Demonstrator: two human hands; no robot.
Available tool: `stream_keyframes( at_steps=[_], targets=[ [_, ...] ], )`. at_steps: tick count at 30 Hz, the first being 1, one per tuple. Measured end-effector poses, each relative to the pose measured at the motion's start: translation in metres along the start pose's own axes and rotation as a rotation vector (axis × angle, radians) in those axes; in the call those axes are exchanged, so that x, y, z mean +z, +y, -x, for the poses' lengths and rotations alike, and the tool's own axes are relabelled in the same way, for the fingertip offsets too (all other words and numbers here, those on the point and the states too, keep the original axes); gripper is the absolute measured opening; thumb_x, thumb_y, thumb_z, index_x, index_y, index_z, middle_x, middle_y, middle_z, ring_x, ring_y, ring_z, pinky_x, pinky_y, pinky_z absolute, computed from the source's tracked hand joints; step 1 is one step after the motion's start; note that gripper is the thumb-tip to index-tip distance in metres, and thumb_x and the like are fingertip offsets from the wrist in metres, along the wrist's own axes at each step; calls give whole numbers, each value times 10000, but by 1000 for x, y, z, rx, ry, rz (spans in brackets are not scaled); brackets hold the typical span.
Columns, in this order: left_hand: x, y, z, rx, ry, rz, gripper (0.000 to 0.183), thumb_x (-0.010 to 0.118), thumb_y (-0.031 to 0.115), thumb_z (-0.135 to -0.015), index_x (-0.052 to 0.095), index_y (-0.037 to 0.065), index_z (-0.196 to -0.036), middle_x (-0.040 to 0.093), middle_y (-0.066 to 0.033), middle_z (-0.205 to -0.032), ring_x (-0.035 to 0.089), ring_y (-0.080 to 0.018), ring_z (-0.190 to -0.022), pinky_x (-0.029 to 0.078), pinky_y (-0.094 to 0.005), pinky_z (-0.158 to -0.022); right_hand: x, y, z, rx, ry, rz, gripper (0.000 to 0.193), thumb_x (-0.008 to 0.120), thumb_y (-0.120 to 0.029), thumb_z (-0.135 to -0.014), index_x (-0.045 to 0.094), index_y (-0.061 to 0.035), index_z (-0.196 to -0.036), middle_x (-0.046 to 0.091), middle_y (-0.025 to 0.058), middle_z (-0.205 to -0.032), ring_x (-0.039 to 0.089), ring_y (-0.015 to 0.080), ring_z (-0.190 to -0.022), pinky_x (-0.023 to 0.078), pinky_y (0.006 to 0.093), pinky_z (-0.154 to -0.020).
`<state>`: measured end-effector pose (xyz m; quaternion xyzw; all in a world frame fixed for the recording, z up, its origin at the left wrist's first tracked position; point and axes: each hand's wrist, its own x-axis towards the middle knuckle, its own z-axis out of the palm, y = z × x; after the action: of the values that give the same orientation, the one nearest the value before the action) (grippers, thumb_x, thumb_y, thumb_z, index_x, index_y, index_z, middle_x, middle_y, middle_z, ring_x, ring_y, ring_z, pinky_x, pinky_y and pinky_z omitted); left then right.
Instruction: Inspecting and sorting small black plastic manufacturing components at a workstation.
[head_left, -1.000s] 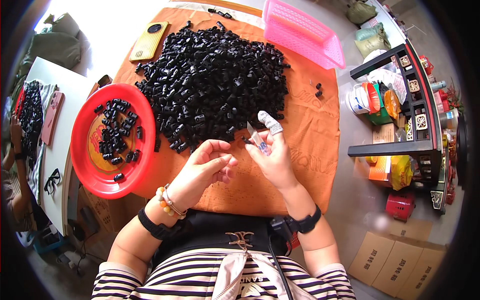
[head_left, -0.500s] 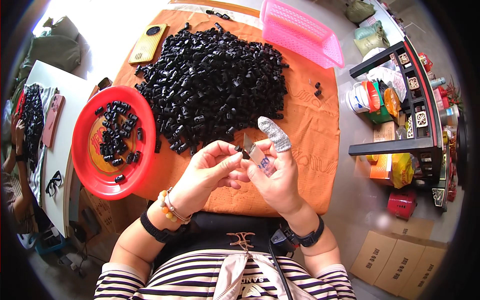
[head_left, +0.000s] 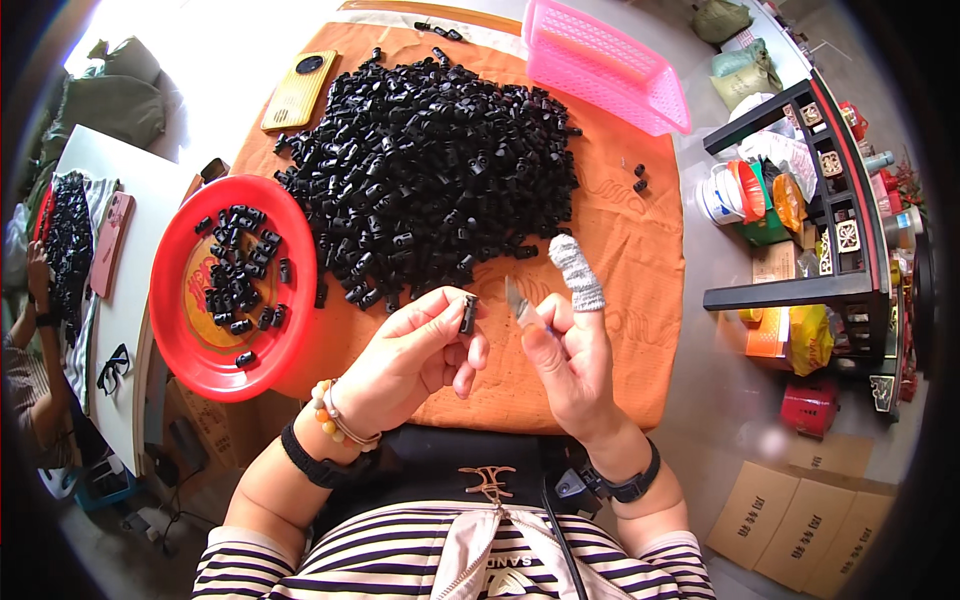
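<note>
My left hand [head_left: 420, 335] pinches a small black plastic piece [head_left: 468, 314], which looks like a cord lock, upright between thumb and forefinger. To its right, my right hand [head_left: 572, 365] is closed on a small knife [head_left: 523, 303], its pointed blade standing up beyond the thumb, apart from the piece. A grey knitted finger cover [head_left: 577, 273] sits on the raised forefinger of that hand. Just beyond both hands spreads a big heap of similar black pieces [head_left: 430, 170]. More of them lie in a red round tray [head_left: 170, 310] on the left.
An orange cloth [head_left: 630, 340] covers the table. A pink perforated basket [head_left: 600, 65] and a yellow ribbed case [head_left: 298, 92] stand beyond the heap's sides. At left, another person's hand [head_left: 38, 270] rests by a white table [head_left: 125, 250]; a dark shelf [head_left: 790, 298] stands at right.
My hands have drawn apart: the knife blade has moved right, away from the black piece. The piece in my left hand now stands upright and shows more fully.
</note>
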<state>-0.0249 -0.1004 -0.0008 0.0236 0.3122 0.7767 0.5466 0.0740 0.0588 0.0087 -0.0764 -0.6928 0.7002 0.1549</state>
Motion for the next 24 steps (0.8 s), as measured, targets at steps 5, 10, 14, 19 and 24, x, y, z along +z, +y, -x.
stream_keyframes(
  at_steps=[5,10,14,19,24],
  targets=[
    [3,0,1,-39,31,29,212,452,206,-978,481,69,-1137,529,-22,-702,427,-89,-527,341,-216,-496,7,-4,8,68,-132,74,690,614,-51,-876,216,-12,-1438,519,27,-835,476,38,-685,397,188,-587],
    [-1,0,2,-78,-51,103,239,483,214,-964,438,107,-1173,503,-3,-677,338,-68,-498,260,-209,-479,6,-10,7,155,-203,16,696,564,7,-894,146,-23,-1450,498,47,-929,485,51,-769,398,171,-668],
    [-3,2,3,-83,-157,71,158,452,256,-991,448,154,-1111,500,1,-739,322,-52,-543,246,-192,-484,10,-9,8,74,-130,99,676,615,-18,-863,237,-10,-1423,545,72,-916,526,56,-627,431,198,-540],
    [0,1,4,-53,-96,58,167,476,223,-980,431,147,-1121,559,-32,-892,351,-50,-549,256,-188,-478,12,-6,8,-21,-117,85,669,620,9,-849,264,-18,-1415,578,116,-1029,548,54,-602,442,195,-513],
    [-3,0,3,-22,-161,64,176,491,224,-973,430,151,-1121,566,-34,-926,358,-50,-550,267,-189,-479,10,-7,8,-50,-156,81,679,605,40,-850,245,-33,-1421,551,138,-1115,594,92,-729,474,203,-599]
  ],
)
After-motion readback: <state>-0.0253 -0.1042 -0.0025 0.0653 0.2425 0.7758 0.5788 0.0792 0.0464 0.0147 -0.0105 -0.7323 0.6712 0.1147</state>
